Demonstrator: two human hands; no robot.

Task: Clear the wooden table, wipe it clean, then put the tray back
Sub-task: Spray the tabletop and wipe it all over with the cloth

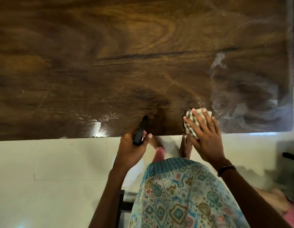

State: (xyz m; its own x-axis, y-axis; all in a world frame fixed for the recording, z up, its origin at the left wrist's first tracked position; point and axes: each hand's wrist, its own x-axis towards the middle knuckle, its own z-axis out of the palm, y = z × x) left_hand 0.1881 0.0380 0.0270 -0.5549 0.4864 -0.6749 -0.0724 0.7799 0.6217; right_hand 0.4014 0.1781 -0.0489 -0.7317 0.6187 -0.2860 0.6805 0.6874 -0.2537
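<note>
The dark wooden table (126, 63) fills the upper part of the head view, with wet smears and streaks on its right side. My right hand (203, 134) presses a bunched checked cloth (190, 119) flat onto the table near its front edge, fingers spread over it. My left hand (131, 147) grips a spray bottle (139, 130) by its black trigger head, which points over the table edge. The bottle's white body (134, 171) hangs below my wrist, partly hidden. No tray is in view.
The table's front edge (60, 138) runs across the middle, and its right edge sits at the far right. Below it lies a pale tiled floor (52, 178) with my bare feet. A dark object (291, 156) stands at the right edge.
</note>
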